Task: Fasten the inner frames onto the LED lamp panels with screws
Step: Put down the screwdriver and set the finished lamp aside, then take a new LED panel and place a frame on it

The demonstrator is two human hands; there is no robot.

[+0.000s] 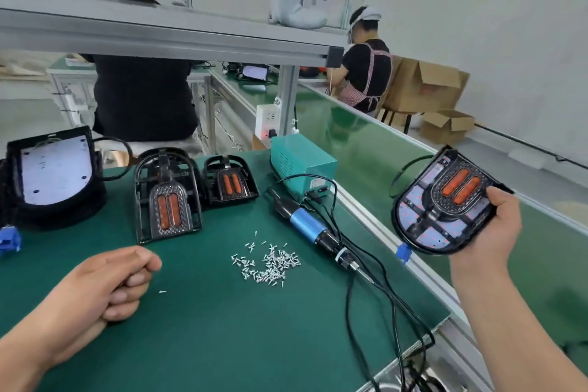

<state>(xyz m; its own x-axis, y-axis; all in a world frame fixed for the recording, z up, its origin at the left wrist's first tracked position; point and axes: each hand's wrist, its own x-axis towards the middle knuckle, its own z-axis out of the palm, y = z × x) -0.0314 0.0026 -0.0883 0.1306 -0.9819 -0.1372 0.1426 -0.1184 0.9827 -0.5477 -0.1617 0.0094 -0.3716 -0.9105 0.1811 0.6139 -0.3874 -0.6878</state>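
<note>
While the left hand (117, 283) is rested in a fist on the green mat (222, 328), the lamp panel (444, 207), black with orange lenses, is gripped by the right hand (499, 226) at the right.

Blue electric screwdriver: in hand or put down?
Put down. The blue electric screwdriver lies on the green mat beside the loose silver screws; left hand and right hand are off it.

Green-matted workbench (222, 328); aluminium shelf rail (159, 32) runs above its far edge. Right of the bench: green conveyor lane (366, 143), then open cardboard boxes (423, 86) on pale floor (525, 149) against a white wall (509, 41). Light even, diffuse.
</note>
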